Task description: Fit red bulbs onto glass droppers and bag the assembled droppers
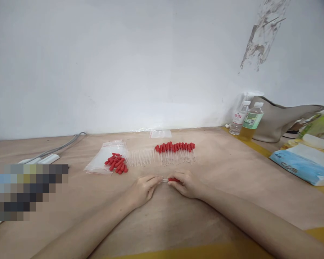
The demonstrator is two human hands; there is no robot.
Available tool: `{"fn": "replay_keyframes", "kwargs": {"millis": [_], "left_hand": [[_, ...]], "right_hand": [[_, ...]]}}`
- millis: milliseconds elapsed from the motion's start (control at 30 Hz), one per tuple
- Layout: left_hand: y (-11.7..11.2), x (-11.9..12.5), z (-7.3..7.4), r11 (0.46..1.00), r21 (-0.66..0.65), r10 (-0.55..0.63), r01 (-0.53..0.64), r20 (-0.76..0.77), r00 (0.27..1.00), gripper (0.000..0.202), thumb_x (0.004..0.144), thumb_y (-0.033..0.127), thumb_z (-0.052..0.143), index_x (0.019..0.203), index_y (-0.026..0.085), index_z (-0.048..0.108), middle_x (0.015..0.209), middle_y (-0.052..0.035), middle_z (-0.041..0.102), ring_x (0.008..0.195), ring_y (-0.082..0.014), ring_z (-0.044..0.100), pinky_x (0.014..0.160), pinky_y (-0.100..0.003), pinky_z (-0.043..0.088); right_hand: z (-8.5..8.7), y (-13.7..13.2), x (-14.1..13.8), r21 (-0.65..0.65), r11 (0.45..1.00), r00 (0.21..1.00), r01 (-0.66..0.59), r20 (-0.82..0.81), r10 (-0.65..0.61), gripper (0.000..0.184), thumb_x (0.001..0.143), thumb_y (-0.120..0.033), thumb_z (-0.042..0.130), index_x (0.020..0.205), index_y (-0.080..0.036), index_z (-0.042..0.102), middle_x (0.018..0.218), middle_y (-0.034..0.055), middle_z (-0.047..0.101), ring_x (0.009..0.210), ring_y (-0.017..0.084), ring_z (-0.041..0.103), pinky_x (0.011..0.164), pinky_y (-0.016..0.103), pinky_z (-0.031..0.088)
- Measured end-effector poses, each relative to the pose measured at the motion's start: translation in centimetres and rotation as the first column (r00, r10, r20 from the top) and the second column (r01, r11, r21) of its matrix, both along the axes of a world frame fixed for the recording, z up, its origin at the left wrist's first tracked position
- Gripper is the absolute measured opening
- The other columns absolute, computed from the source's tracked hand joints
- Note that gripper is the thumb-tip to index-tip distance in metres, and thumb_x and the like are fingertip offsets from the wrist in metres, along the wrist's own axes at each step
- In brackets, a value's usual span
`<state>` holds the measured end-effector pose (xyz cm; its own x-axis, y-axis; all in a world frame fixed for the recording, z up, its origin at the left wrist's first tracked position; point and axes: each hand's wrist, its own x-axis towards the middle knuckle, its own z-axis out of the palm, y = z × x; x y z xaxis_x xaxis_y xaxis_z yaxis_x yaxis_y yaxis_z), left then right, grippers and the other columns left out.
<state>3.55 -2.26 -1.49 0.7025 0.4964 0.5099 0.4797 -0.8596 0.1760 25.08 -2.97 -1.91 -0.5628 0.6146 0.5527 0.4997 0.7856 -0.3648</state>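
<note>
My left hand (145, 188) is closed on a thin clear glass dropper tube (165, 180). A red rubber bulb (173, 180) is pinched in my right hand (188, 184), in line with the tube; the fingers partly hide where the two meet. Beyond my hands, a row of bare glass tubes (142, 158) lies on the brown table covering. To its right are several droppers (175, 151) with red bulbs on their far ends. A heap of loose red bulbs (116, 163) lies to the left, partly on clear plastic bags (99, 162).
A small clear bag (161, 133) lies near the wall. At the right stand a clear bottle (237, 120), a bottle of yellowish liquid (251, 122) and a grey bag-like object (272, 118), with a blue tissue pack (299, 166) nearer. A grey cable (62, 146) runs along the left.
</note>
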Motion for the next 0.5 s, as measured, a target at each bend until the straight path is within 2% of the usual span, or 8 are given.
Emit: {"fn": "replay_keyframes", "kwargs": {"millis": [200,300,400,500], "left_hand": [[0.0,0.2,0.2,1.000,-0.020,0.003,-0.002,0.028,1.000,0.029,0.085,0.015,0.037,0.108,0.019,0.053,0.092,-0.0060,0.063,0.079,-0.0146,0.060,0.069,-0.025,0.048],[0.1,0.5,0.2,0.998,-0.052,0.042,-0.036,0.108,0.993,0.027,0.085,0.018,0.039,0.107,0.020,0.055,0.088,-0.0049,0.064,0.075,-0.0138,0.060,0.067,-0.024,0.047],[-0.1,0.6,0.4,0.993,-0.106,0.070,-0.055,0.146,0.987,0.026,0.085,0.022,0.042,0.108,0.022,0.055,0.090,-0.0040,0.064,0.078,-0.0143,0.060,0.070,-0.025,0.047],[-0.3,0.5,0.9,0.985,-0.156,0.093,-0.070,0.148,0.985,0.033,0.085,0.026,0.042,0.117,0.024,0.047,0.098,-0.0041,0.062,0.086,-0.0159,0.058,0.076,-0.029,0.046]], "right_hand": [[0.4,0.1,-0.2,-0.058,0.998,1.000,-0.002,-0.031,0.000,0.020,0.083,-0.028,0.044,0.085,-0.017,0.060,0.075,0.0042,0.061,0.067,0.012,0.054,0.062,0.023,0.041],[0.7,0.4,-0.4,-0.155,0.987,0.983,-0.035,-0.183,0.006,0.018,0.082,-0.028,0.045,0.087,-0.019,0.061,0.081,0.0035,0.062,0.074,0.013,0.056,0.067,0.025,0.043],[0.8,0.6,-0.7,-0.289,0.955,0.911,-0.063,-0.407,-0.063,0.014,0.077,-0.030,0.053,0.086,-0.020,0.058,0.079,0.0022,0.062,0.075,0.013,0.057,0.069,0.026,0.044],[1.3,1.1,-0.3,-0.421,0.905,0.786,-0.066,-0.580,-0.213,0.021,0.071,-0.033,0.059,0.085,-0.020,0.050,0.072,-0.0010,0.056,0.066,0.011,0.054,0.062,0.024,0.044]]}}
